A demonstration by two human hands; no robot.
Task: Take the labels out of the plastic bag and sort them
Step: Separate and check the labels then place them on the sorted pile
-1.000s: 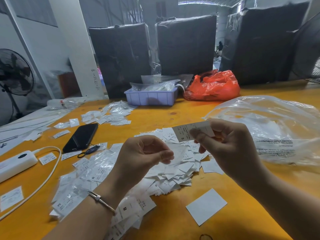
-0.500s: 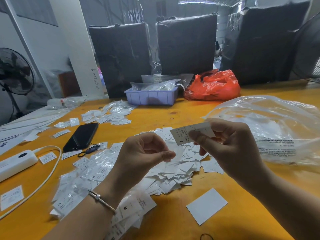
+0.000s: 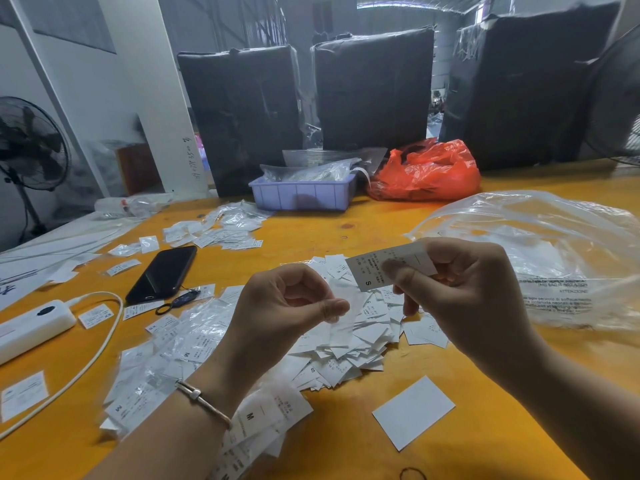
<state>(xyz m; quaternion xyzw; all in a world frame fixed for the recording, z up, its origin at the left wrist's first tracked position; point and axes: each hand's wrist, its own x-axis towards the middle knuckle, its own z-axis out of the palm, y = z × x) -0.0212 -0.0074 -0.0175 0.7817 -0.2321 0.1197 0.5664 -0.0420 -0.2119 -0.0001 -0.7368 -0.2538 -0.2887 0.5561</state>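
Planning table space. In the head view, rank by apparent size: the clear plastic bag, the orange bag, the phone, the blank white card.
1. clear plastic bag
2. orange bag, though it sits farther back
3. phone and blank white card: look alike, and the card lies nearer, so unranked

The yellow table carries a heap of labels under the fingers, a clear bag right of them, a phone left, and a tray beyond.
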